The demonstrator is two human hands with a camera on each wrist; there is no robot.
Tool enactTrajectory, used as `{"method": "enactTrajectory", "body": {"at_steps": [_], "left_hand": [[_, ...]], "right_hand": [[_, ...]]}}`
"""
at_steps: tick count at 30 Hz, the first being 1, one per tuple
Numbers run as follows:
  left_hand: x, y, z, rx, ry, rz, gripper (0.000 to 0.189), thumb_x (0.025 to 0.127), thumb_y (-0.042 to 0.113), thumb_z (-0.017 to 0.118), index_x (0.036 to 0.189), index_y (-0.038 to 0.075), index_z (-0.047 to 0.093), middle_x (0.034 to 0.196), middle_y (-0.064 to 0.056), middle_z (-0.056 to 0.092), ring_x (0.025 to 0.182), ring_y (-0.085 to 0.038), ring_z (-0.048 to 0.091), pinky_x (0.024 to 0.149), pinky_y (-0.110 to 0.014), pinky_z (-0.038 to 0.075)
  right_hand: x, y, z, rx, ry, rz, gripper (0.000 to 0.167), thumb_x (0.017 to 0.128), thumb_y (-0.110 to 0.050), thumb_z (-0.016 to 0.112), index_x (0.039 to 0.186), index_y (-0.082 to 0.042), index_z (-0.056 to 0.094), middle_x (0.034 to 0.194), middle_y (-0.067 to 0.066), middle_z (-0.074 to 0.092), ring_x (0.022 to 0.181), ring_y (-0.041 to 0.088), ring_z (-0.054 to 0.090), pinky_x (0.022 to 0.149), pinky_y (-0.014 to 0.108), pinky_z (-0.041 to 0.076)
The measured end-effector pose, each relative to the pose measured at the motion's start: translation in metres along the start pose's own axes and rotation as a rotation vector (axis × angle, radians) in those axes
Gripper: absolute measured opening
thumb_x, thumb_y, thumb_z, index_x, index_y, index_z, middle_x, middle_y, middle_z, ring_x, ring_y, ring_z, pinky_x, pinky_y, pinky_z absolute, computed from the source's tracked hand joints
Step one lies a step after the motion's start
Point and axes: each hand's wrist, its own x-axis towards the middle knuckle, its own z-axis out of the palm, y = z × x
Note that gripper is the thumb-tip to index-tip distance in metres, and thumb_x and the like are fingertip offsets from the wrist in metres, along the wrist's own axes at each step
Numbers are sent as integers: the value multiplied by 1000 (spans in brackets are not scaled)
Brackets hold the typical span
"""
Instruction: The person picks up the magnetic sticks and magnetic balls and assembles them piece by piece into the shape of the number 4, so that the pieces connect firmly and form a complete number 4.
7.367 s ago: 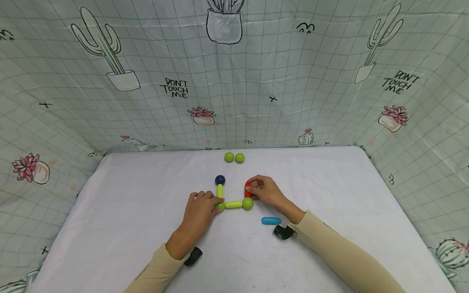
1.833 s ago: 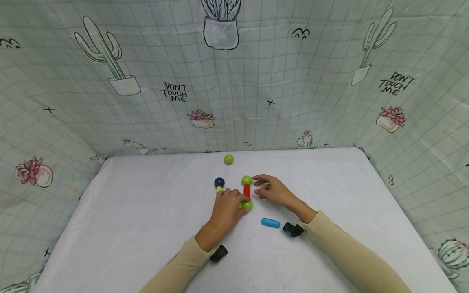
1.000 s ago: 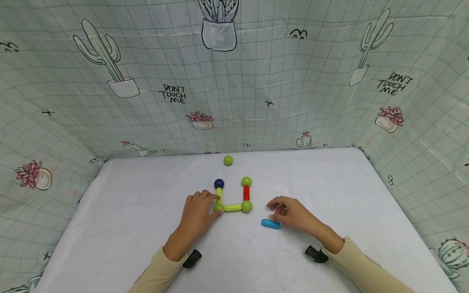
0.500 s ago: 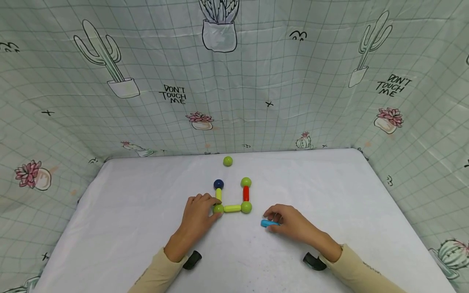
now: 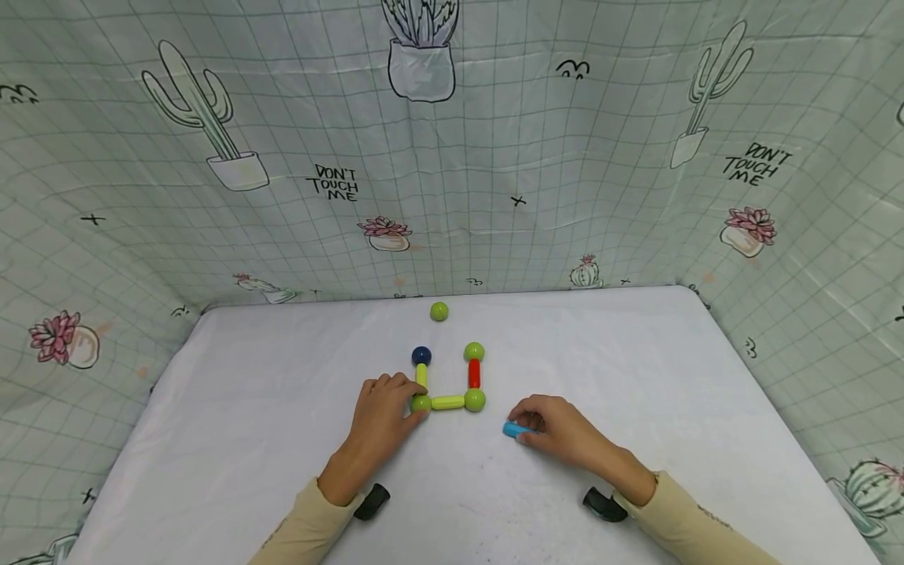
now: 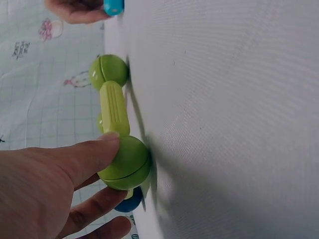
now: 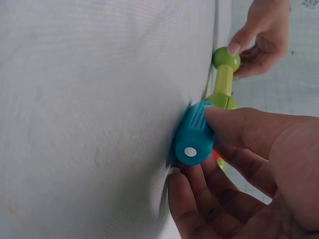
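Observation:
In the head view my left hand (image 5: 377, 416) holds a green ball (image 5: 421, 403) at the near left corner of a U-shaped piece made of balls and rods. In the left wrist view the thumb lies on that ball, with fingers on its far side. A yellow-green rod (image 5: 448, 402) joins it to another green ball (image 5: 475, 399). A second yellow-green rod (image 5: 421, 375) runs back to a dark blue ball (image 5: 421, 356). On the right, a red rod (image 5: 474, 373) reaches a green ball (image 5: 474, 351). My right hand (image 5: 568, 430) pinches a light blue rod (image 7: 193, 134) with a white end dot.
One loose green ball (image 5: 439, 311) lies near the back edge of the white table (image 5: 282, 345). Behind it hangs a cactus-print cloth (image 5: 480, 141). A black wrist device shows at the left sleeve (image 5: 307, 518) and at the right sleeve (image 5: 695, 518).
A green ball from the back now sits at the red rod's far end. The left hand went to the right corner and came back. The right hand left the red rod and took the blue one.

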Motion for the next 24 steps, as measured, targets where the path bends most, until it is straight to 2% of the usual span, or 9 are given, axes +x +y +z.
{"method": "enactTrajectory", "body": {"at_steps": [8,17,24], "left_hand": [[0,1,1,15,14,9,30,83,19,93,110,13,81,104,-2,71,100,-23,62,95,-48,48],[4,9,3,14,66,78,30,82,15,93,110,12,81,105,-2,69,101,-24,60,95,-47,47],[12,23,12,18,14,156,34,85,21,91,116,14,80,105,-1,72,103,-24,62,96,-46,47]], "right_hand": [[3,-1,3,58,31,33,21,95,-3,76,116,-2,73,96,-2,69,86,8,63,77,26,56],[9,-2,9,226,19,52,24,97,-4,72,119,6,71,97,6,70,85,11,66,73,24,55],[12,-9,19,297,1,72,27,99,-5,70,120,12,69,92,6,67,77,5,61,68,21,53]]}}
